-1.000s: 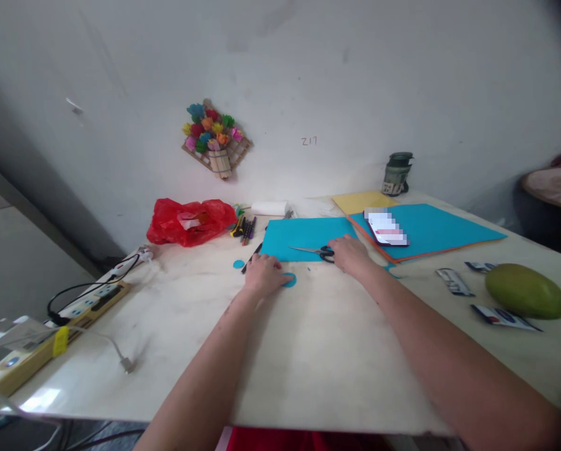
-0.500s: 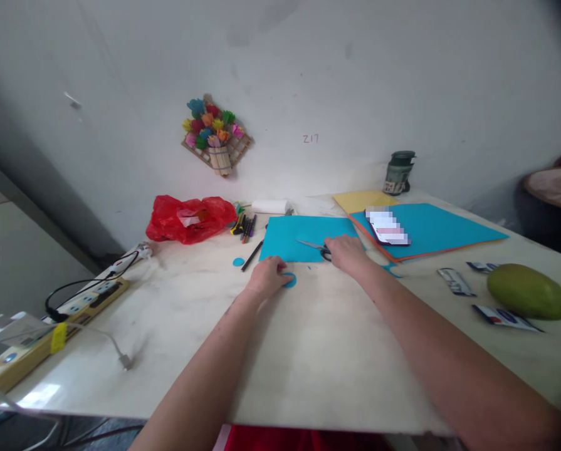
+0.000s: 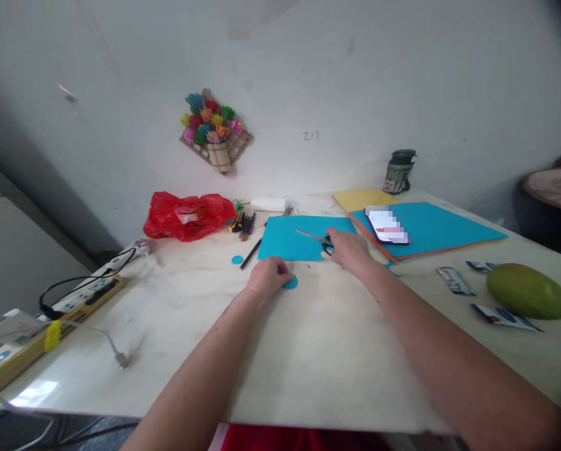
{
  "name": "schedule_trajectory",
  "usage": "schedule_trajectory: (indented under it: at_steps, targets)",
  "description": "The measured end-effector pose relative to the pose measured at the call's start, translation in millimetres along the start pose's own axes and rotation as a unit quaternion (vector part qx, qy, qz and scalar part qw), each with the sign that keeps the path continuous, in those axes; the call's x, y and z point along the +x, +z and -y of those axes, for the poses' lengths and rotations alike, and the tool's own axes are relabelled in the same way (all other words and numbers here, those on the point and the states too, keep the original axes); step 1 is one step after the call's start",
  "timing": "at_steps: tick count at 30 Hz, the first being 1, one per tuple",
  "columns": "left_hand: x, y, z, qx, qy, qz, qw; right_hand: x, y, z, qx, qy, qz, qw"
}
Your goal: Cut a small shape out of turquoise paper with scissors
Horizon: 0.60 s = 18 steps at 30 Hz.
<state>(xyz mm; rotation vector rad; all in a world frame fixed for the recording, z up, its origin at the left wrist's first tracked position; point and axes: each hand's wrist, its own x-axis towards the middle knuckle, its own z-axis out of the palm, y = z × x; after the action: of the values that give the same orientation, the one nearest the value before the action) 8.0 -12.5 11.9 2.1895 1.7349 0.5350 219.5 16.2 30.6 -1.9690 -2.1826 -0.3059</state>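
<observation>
With its fingertips closed, my left hand [image 3: 271, 275] holds the edge of a small blue paper circle [image 3: 290, 282] low over the table. My right hand [image 3: 348, 247] grips a pair of scissors [image 3: 326, 243] by the dark handles, blades pointing left. Below the scissors lies a blue sheet of paper [image 3: 280, 241]. A second blue paper circle [image 3: 237, 260] rests left of the sheet, beside a black pencil-like stick [image 3: 251, 255]. Curved blue paper scraps [image 3: 392, 269] lie by my right forearm.
A red plastic bag [image 3: 167, 219] and several pens [image 3: 247, 225] are at the back left. A power strip [image 3: 83, 304] runs along the left edge. On the right are a phone [image 3: 387, 225] on coloured sheets, a green mango-like fruit [image 3: 527, 290], small packets [image 3: 455, 281] and a bottle [image 3: 399, 172].
The scissors have tipped slightly, their blades now more slanted, and my right hand has risen a little. My left hand stays on the circle. The view has shifted slightly.
</observation>
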Motion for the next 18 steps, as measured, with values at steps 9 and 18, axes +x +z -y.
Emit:
schedule_trajectory:
  at_steps: [9, 18]
  targets:
    - [-2.1, -2.0, 3.5, 0.037, 0.037, 0.0, 0.999, -0.6, -0.8, 6.0, 0.182, 0.034, -0.026, 0.982]
    - [3.8, 6.8, 6.5, -0.181, 0.006, -0.054, 0.982, -6.1, 2.9, 24.8, 0.444, 0.019, 0.071, 0.893]
